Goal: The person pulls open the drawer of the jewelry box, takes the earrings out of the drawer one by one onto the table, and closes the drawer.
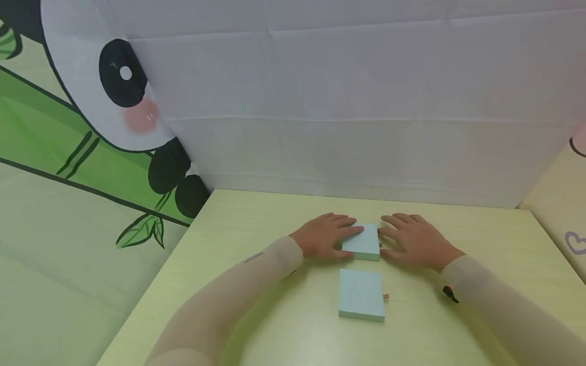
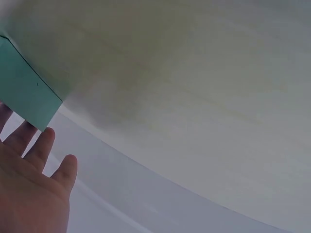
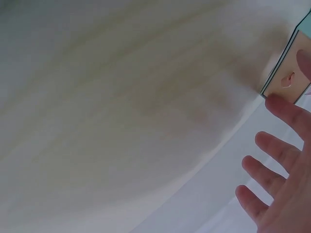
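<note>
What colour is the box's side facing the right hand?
Tan; that side shows best in the right wrist view.

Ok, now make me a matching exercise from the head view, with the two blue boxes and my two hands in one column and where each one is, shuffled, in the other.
Column one:
1. Far box
2. Near box
3. Left hand
4. Right hand

Column two:
A. At the right side of the far box
B. Between the two hands
C. Closest to the camera, apart from both hands
D. At the left side of the far box, one finger over its top

Right pairs: 1-B, 2-C, 3-D, 4-A.
</note>
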A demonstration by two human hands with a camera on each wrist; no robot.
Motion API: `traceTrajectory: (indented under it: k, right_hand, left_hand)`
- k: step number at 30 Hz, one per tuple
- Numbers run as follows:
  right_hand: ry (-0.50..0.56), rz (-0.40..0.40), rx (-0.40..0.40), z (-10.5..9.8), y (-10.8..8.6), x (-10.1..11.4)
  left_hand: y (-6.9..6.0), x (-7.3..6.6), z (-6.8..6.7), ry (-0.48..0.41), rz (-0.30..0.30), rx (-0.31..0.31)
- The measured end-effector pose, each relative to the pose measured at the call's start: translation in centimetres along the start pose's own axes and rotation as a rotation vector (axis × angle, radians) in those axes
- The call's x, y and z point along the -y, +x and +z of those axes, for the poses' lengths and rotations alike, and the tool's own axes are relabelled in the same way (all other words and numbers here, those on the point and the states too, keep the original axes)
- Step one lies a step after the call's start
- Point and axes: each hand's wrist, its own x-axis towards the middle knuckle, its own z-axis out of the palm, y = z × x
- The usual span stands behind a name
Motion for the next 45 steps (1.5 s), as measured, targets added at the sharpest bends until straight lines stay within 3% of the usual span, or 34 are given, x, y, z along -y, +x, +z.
traceTrajectory:
  k: [19, 30, 45]
  right_hand:
    - [-0.044, -0.126, -0.168, 0.0, 1.2, 1.5]
    - [-0.062, -0.098, -0.178, -0.1, 0.3, 3.7]
    - [-0.022, -0.077, -0.119, -1.2, 1.7, 3.0]
  left_hand:
    - [-0.8, -0.4, -0.3, -0.017, 0.007, 0.004]
    - [-2.3, -0.9, -0.1, 0.003, 0.023, 0.018]
    - [-2.4, -0.1, -1.1, -0.056, -0.001, 0.004]
